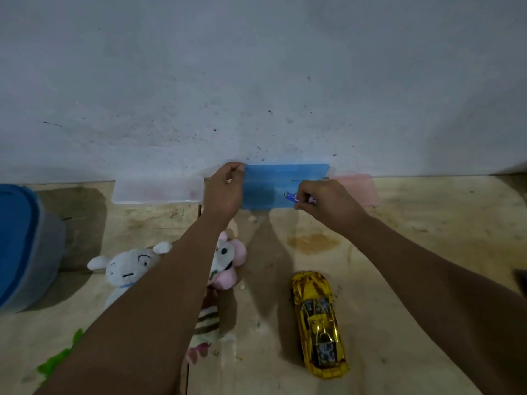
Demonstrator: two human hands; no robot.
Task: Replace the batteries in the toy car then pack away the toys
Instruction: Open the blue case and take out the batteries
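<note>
Biggest risk rn: the batteries (299, 197) are only pinched at the fingertips of the right hand (325, 202), so one could be dropped and rolled off across the floor (399, 252), esp. w/ two or so being gripped at once (exact count can't be told, it's blurry). The left hand (225, 189) is clamped on the left edge of the blue box (271, 183), which is stood up against the wall (256, 81); if it's tugged carelessly it could be tipped over, and whether it's open or shut can't be told. Old and new cells could also be mixed up, tbh. The toy car (318, 320) is left on its wheels on the floor, near the person and well apart from both hands, nose pointed their way. Shiny gold body, dark windows; the underside is hidden, so the battery hatch can't be checked. A white plush (128, 266) and a pink plush (231, 263) are still lying out, not packed yet.
</note>
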